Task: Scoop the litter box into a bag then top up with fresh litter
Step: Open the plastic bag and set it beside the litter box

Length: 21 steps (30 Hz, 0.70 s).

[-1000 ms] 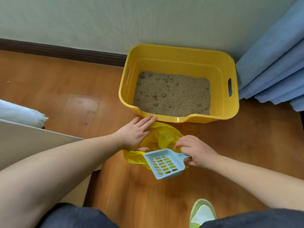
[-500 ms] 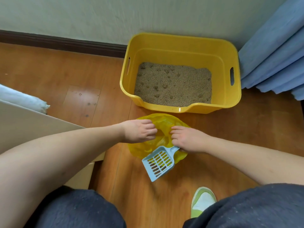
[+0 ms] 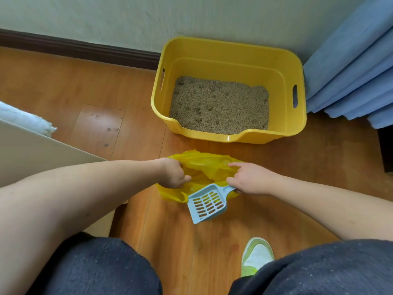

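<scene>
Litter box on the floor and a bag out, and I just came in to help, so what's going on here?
A person is crouched on the wooden floor, pulling open a yellow bag with both hands. The left hand grips one side; the right hand pinches the other while also holding the blue scoop by its handle. The yellow litter box sits just beyond, clumps visible in the litter. The scoop is empty.

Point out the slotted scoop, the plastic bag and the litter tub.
pale blue slotted plastic scoop (image 3: pixel 207 204): head view, slotted blade.
yellow plastic bag (image 3: pixel 204 165): head view, crumpled top.
yellow plastic litter tub (image 3: pixel 212 137): head view, near wall.
</scene>
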Tool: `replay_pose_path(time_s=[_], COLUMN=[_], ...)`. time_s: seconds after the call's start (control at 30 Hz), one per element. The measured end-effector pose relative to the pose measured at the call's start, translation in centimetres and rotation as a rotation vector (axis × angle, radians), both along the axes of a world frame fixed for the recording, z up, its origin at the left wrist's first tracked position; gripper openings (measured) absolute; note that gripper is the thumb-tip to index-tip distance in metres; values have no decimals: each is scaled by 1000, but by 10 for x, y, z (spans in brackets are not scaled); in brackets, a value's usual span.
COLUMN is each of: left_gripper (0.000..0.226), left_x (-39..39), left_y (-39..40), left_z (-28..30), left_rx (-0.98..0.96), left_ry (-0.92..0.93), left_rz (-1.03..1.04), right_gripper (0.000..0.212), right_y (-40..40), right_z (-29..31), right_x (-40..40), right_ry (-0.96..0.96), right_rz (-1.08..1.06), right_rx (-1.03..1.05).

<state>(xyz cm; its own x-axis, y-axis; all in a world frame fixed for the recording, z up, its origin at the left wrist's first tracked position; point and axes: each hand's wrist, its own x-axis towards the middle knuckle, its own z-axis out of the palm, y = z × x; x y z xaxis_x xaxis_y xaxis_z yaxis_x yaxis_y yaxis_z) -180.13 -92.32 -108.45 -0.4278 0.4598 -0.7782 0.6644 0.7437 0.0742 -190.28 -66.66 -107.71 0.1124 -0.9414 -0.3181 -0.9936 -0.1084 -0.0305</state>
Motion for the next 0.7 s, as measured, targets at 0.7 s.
replay_pose_path(time_s=[0.7], left_gripper=[73], left_x=[-19], left_y=[-7], left_z=[17], left_rx=[22], left_ry=[143], left_rz=[-316], right_gripper=[44], right_y=[-31], right_z=[-7], right_x=[43], right_ry=[-101], right_rz=[80], right_rx=[-163])
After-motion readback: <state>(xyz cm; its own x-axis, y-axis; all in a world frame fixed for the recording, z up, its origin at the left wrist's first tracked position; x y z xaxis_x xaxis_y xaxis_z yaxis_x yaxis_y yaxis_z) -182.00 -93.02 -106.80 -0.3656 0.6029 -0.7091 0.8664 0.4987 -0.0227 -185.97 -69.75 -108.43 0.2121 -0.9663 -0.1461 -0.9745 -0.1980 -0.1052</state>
